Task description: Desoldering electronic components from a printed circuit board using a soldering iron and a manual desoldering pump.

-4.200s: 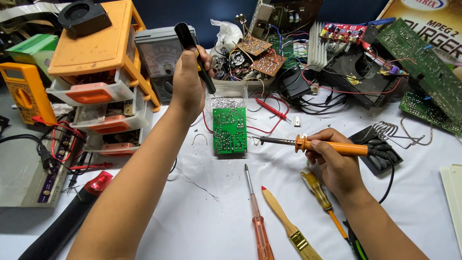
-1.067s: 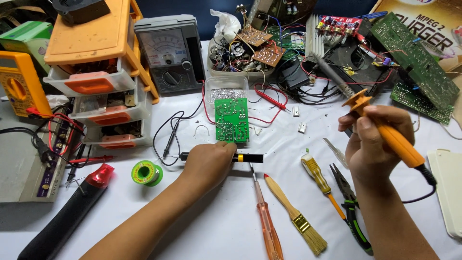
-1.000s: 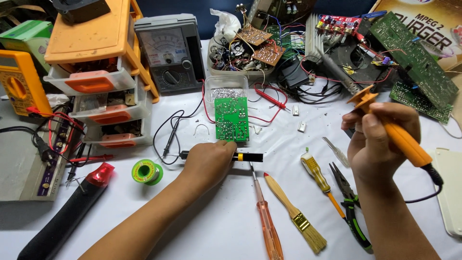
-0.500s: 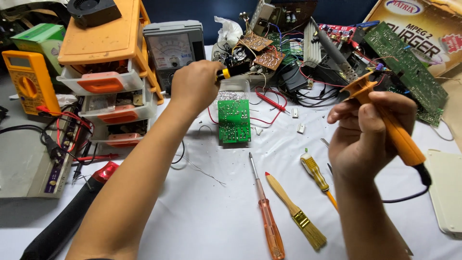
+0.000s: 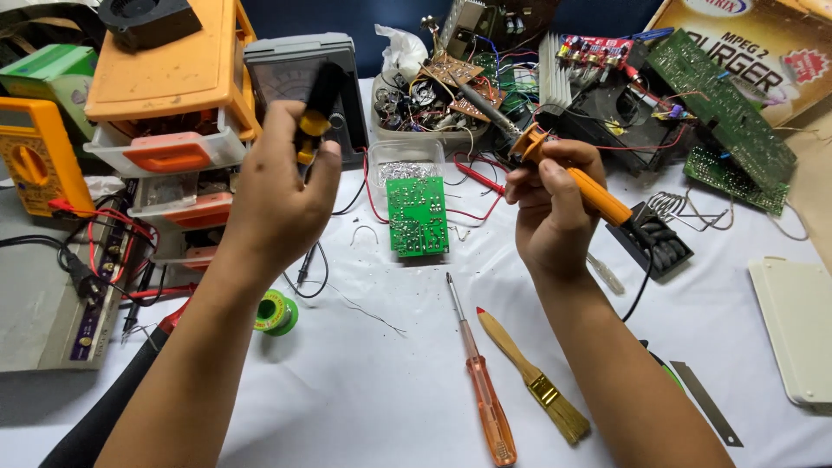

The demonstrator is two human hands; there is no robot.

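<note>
- My left hand (image 5: 282, 195) has lifted off the table and now grips a black and yellow tool (image 5: 314, 113), raised upright
- The green board (image 5: 417, 215) lies flat between my hands
- My right hand (image 5: 550, 208) stays wrapped round the soldering iron (image 5: 568, 173), tip up

1 camera only, worn on the person's head, looks steeply down and forward over a white-covered table (image 5: 373, 390). It sits close: both forearms enter from the bottom edge, with the left hand (image 5: 277, 195) and right hand (image 5: 550, 217) raised mid-frame. The far clutter of circuit boards (image 5: 719, 104) fills the top edge. The view seems tilted slightly; no 2nd view shares the scene.
</note>
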